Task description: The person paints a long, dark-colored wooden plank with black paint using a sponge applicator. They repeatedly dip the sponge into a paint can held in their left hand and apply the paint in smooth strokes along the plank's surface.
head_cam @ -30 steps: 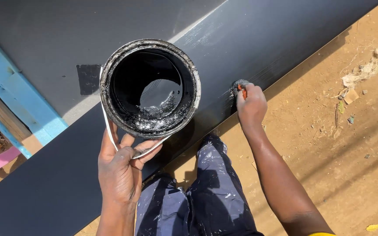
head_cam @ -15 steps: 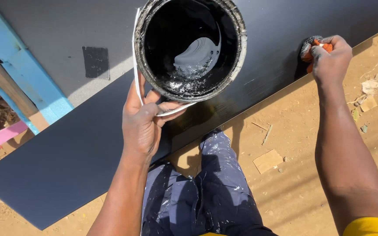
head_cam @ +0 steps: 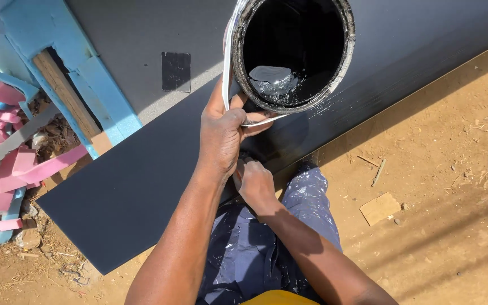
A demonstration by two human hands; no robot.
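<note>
My left hand (head_cam: 224, 133) grips the white wire handle (head_cam: 227, 62) of a black paint bucket (head_cam: 343, 62) and holds it tilted, its mouth facing me. A little wet dark paint pools at the bottom. Just below it my right hand (head_cam: 255, 183) is curled shut against the lower edge of a long black-painted panel (head_cam: 131, 192). The orange-handled brush it held is hidden under the fingers and my left wrist. My paint-spattered blue trousers (head_cam: 255, 254) are beneath both arms.
An unpainted grey sheet with a dark square patch (head_cam: 175, 72) lies behind the panel. A blue frame with a wooden slat (head_cam: 86, 79) and pink strips (head_cam: 7, 169) lie at the left. On the right is bare dirt ground (head_cam: 453, 169) with a cardboard scrap (head_cam: 379, 208).
My right hand has come from the far right of the panel to just under my left hand. The bucket has shifted up and to the right in view, as has the camera.
</note>
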